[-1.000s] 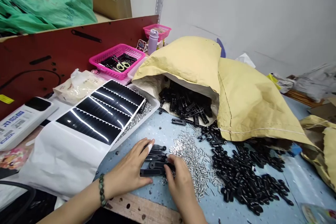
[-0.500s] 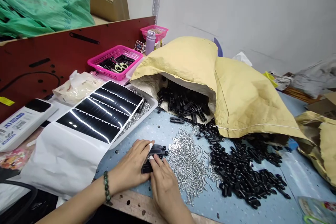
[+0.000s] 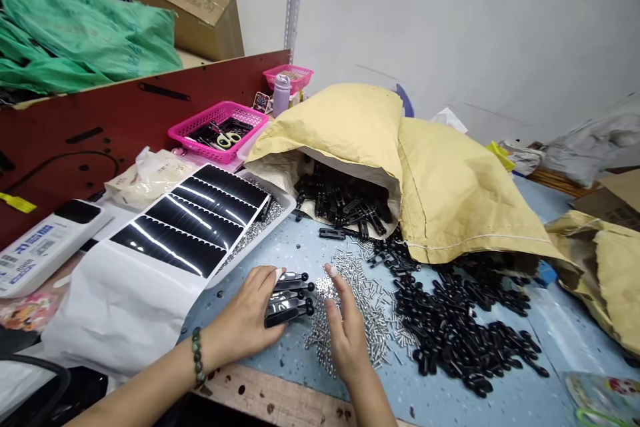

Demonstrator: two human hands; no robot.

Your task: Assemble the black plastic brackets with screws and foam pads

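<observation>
My left hand (image 3: 250, 310), wearing a beaded bracelet (image 3: 198, 357), is closed round several black plastic clips (image 3: 287, 300) with rounded ball ends pointing right. They lie side by side on or just above the blue tabletop (image 3: 290, 373). My right hand (image 3: 347, 327) is apart from them, fingers spread and holding nothing that I can see, over the left side of a pile of small silver screws (image 3: 370, 310). To the right of the screws is a heap of loose black plastic parts (image 3: 465, 333).
Yellow paper sacks (image 3: 345, 117) spill black parts behind the screws. On the left, a sheet of black stickers (image 3: 193, 217) overlaps a white tray (image 3: 287, 203) of small metal pieces. A pink basket (image 3: 175, 133) holds scissors (image 3: 227, 140). A wooden edge (image 3: 280, 393) runs along the front.
My right hand has let go of the black clips and moved right, its fingers now spread over the screws. My left hand still holds the clips. The view has shifted slightly.
</observation>
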